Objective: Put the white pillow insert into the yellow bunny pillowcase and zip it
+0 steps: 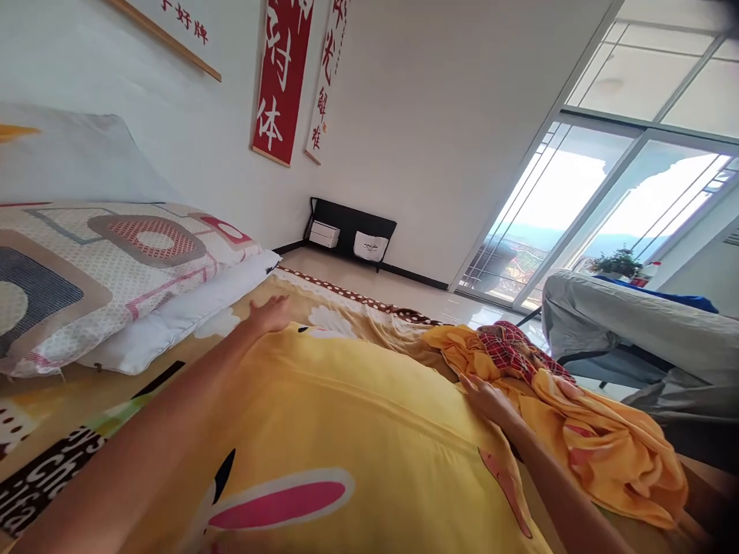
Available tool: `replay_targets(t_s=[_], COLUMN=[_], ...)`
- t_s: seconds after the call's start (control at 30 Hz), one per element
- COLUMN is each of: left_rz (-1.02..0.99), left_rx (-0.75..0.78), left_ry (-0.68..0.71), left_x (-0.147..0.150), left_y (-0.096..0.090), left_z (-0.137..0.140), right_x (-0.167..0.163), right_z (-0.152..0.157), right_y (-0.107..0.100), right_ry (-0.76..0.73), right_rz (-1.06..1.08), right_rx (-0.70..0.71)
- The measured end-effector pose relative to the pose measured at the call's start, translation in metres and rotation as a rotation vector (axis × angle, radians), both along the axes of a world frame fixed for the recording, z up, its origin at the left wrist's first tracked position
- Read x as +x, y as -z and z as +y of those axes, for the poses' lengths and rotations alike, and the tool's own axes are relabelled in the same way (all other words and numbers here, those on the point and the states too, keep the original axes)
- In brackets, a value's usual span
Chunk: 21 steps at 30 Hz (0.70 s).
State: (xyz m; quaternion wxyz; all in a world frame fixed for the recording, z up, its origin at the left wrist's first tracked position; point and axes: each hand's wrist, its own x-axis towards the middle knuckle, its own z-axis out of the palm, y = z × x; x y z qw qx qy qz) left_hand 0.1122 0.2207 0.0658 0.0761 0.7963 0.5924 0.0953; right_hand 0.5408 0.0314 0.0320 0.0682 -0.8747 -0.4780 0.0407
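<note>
Head view shows me a yellow pillow [346,415] on the bed [392,327], left hand [271,314] spread at its far left corner, right hand [486,398] well apart at the far right; whether that one grips, I can't tell. I judge it soft, light, easiest held by both corners.

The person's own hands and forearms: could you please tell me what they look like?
The left hand and right hand are both bare and ungloved. The left forearm and right forearm are uncovered as far as they show, with no sleeve or wristband in sight.
</note>
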Motion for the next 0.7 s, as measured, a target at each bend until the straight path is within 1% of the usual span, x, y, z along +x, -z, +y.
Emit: replay_targets(t_s=[0.03, 0.07, 0.1, 0.13, 0.17, 0.2, 0.27, 0.3, 0.33, 0.37, 0.4, 0.47, 0.57, 0.63, 0.7], left_rz=[-0.005, -0.013, -0.022, -0.025, -0.02, -0.014, -0.014, -0.017, -0.02, -0.021, -0.019, -0.007, 0.018, 0.033, 0.037], left_rx=[-0.004, 0.0, -0.006, -0.022, -0.046, -0.071, -0.088, -0.085, -0.082, -0.082, -0.087, -0.123, -0.217, -0.27, -0.269], left_ry=[0.087, 0.175, 0.235, 0.282, 0.315, 0.336, 0.359, 0.363, 0.361, 0.353, 0.338, 0.29, 0.181, 0.099, 0.04], left_x=[0.024, 0.051, 0.078, 0.103, 0.125, 0.143, 0.164, 0.167, 0.168, 0.165, 0.161, 0.149, 0.122, 0.102, 0.084], left_y=[-0.013, -0.021, -0.022, -0.018, -0.008, 0.007, 0.041, 0.056, 0.068, 0.076, 0.08, 0.08, 0.076, 0.08, 0.088], left_z=[-0.004, -0.01, -0.019, -0.03, -0.043, -0.056, -0.077, -0.083, -0.085, -0.083, -0.076, -0.055, -0.015, 0.009, 0.027], right_x=[-0.018, -0.04, -0.063, -0.086, -0.107, -0.125, -0.145, -0.147, -0.143, -0.134, -0.121, -0.089, -0.041, -0.016, 0.003], right_z=[0.011, 0.022, 0.033, 0.042, 0.05, 0.055, 0.058, 0.058, 0.056, 0.055, 0.053, 0.048, 0.037, 0.027, 0.019], right_y=[-0.007, -0.011, -0.009, -0.004, 0.004, 0.015, 0.036, 0.044, 0.05, 0.054, 0.056, 0.057, 0.063, 0.07, 0.08], right_ry=[-0.078, -0.164, -0.245, -0.317, -0.379, -0.426, -0.468, -0.465, -0.45, -0.427, -0.397, -0.331, -0.229, -0.176, -0.146], right_rz=[-0.005, -0.006, -0.003, 0.006, 0.021, 0.037, 0.065, 0.075, 0.084, 0.091, 0.098, 0.118, 0.151, 0.16, 0.156], right_rx=[0.02, 0.038, 0.054, 0.063, 0.064, 0.057, 0.035, 0.027, 0.02, 0.012, 0.0, -0.039, -0.102, -0.111, -0.092])
